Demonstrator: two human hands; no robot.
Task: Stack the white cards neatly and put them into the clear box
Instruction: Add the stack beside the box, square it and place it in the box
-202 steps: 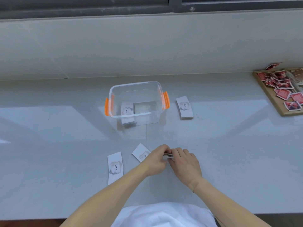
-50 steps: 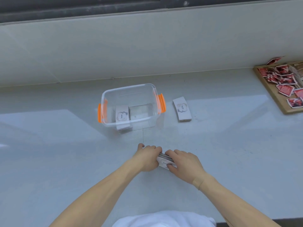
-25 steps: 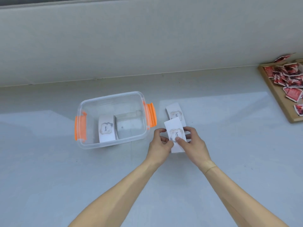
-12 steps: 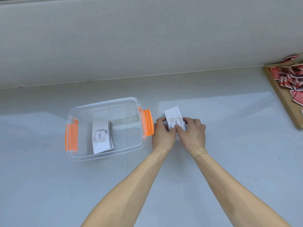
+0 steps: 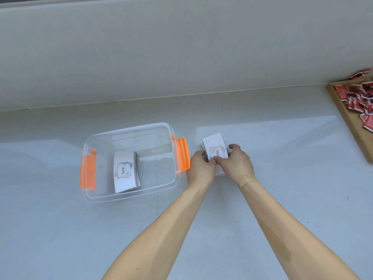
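Note:
A stack of white cards point(image 5: 213, 145) printed "love." lies on the grey counter just right of the clear box point(image 5: 129, 196). My left hand point(image 5: 199, 168) grips the stack's left side and my right hand point(image 5: 236, 163) grips its right side, thumbs on top. The hands hide the stack's near end. The clear box has orange latches point(image 5: 182, 156) on both ends and no lid. Inside it lies another stack of white cards point(image 5: 125, 171), face up near the left half.
A wooden tray point(image 5: 347, 118) with several red-backed cards sits at the far right edge. A pale wall rises right behind the counter.
I gathered loose cards near me into a stack, carried it up to the stack right of the box, and set it on top. Both hands now press the merged stack.

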